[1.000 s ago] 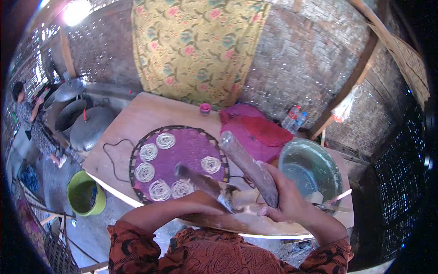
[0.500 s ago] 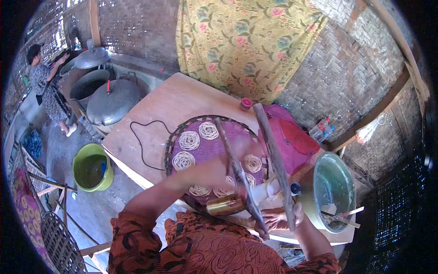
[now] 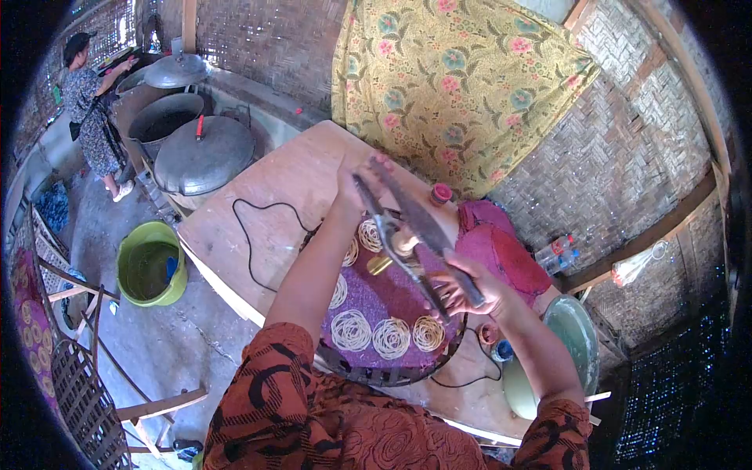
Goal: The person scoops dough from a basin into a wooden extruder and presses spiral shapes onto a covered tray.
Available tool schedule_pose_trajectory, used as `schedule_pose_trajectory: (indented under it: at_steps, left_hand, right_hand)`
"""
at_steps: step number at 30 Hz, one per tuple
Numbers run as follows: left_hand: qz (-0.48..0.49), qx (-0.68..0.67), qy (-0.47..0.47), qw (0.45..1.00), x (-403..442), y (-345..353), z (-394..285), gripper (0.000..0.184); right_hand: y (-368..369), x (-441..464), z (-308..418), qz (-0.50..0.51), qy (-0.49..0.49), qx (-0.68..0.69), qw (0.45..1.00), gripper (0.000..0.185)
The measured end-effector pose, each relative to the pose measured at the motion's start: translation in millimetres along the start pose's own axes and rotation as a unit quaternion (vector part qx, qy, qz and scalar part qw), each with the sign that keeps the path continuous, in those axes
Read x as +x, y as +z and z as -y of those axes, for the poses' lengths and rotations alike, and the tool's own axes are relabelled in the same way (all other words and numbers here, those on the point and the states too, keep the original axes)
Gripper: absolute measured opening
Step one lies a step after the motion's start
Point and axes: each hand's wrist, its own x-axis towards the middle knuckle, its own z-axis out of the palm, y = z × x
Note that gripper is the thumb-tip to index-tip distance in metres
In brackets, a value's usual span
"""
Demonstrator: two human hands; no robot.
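A press-like tool with two long wooden bars (image 3: 423,223) is held over the round tray, a brass-coloured cylinder (image 3: 379,265) showing below it. My left hand (image 3: 356,182), blurred, is at the far end of the bars. Near their close end, my right hand (image 3: 474,291) has its fingers around the bars. Beneath them lies the round tray with a purple cloth (image 3: 376,301) and a dark woven rim. Several pale noodle-like coils (image 3: 391,338) rest on the cloth, some hidden behind my left arm and the tool.
A green basin (image 3: 570,333) stands at the table's right, with a small blue-lidded jar (image 3: 502,350) beside it. Pink and red cloths (image 3: 501,251) lie behind. A black cord (image 3: 254,251) crosses the wooden table (image 3: 298,176). Another person (image 3: 90,110) stands by large pots (image 3: 205,155).
The tool has moved up and left, from the tray's near right edge to over its far part. My left hand has moved to the bars' far end. The view has shifted, showing more coils in front.
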Motion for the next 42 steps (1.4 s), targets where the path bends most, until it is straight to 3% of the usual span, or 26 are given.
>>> schedule_pose_trajectory:
  at_steps: [1, 4, 7, 8, 12, 15, 17, 23, 27, 31, 35, 36, 40, 42]
  left_hand:
    - [0.001, -0.001, -0.001, 1.0, -3.4, -8.1, -0.6, 0.053]
    - [-0.118, -0.001, 0.02, 0.993, -10.6, -18.8, 2.3, 0.053]
    - [-0.136, -0.023, 0.049, 0.989, -2.8, -3.4, 5.9, 0.058]
    - [-0.023, -0.075, 0.046, 0.996, 4.8, -2.5, 5.0, 0.056]
    - [0.008, -0.05, 0.066, 0.997, 21.5, 20.5, -14.9, 0.052]
    - [-0.041, 0.006, 0.058, 0.997, 10.8, 39.3, -25.1, 0.051]
    - [-0.008, -0.036, 0.037, 0.999, 3.5, 44.5, -20.0, 0.05]
    - [-0.035, -0.041, 0.062, 0.997, 11.6, 46.8, -4.5, 0.041]
    - [-0.008, 0.031, 0.06, 0.998, 16.6, 52.0, -19.8, 0.041]
    - [-0.023, 0.064, 0.047, 0.997, -2.7, 53.6, -22.5, 0.043]
    - [-0.106, 0.001, 0.047, 0.993, -5.2, 40.3, 3.0, 0.055]
    - [-0.155, 0.052, 0.038, 0.986, 0.9, 19.3, 0.5, 0.055]
    - [-0.09, -0.016, 0.015, 0.996, 6.0, 0.9, -2.5, 0.056]
    - [-0.071, 0.052, 0.014, 0.996, 2.2, -6.0, -13.6, 0.046]
  right_hand:
    - [0.2, 6.1, 0.5, 0.006, 0.004, -0.009, 1.0, 0.076]
    - [11.4, -6.7, 9.7, -0.025, 0.023, -0.014, 0.999, 0.074]
    - [14.5, -25.5, 33.3, -0.059, 0.009, -0.124, 0.99, 0.073]
    - [13.1, -26.2, 39.3, -0.058, 0.0, -0.144, 0.988, 0.071]
    - [29.1, -25.3, 45.0, -0.112, -0.046, -0.147, 0.982, 0.062]
    - [38.2, -30.8, 43.0, -0.069, -0.039, -0.141, 0.987, 0.057]
    - [24.0, -29.7, 33.0, -0.055, -0.041, -0.117, 0.991, 0.055]
    - [28.6, -51.4, 43.8, -0.091, -0.054, -0.167, 0.98, 0.054]
    - [36.3, -37.4, 36.6, -0.126, -0.095, -0.156, 0.975, 0.053]
    - [19.8, -27.6, 14.3, -0.104, -0.09, -0.154, 0.978, 0.05]
    - [25.4, -43.9, 18.8, -0.099, -0.046, -0.116, 0.987, 0.047]
    - [7.2, -32.6, 11.6, -0.088, -0.066, -0.144, 0.984, 0.048]
    - [-5.1, 4.5, -1.5, -0.081, -0.08, -0.162, 0.98, 0.053]
    - [-1.8, 18.1, -7.1, -0.07, -0.084, -0.155, 0.982, 0.053]
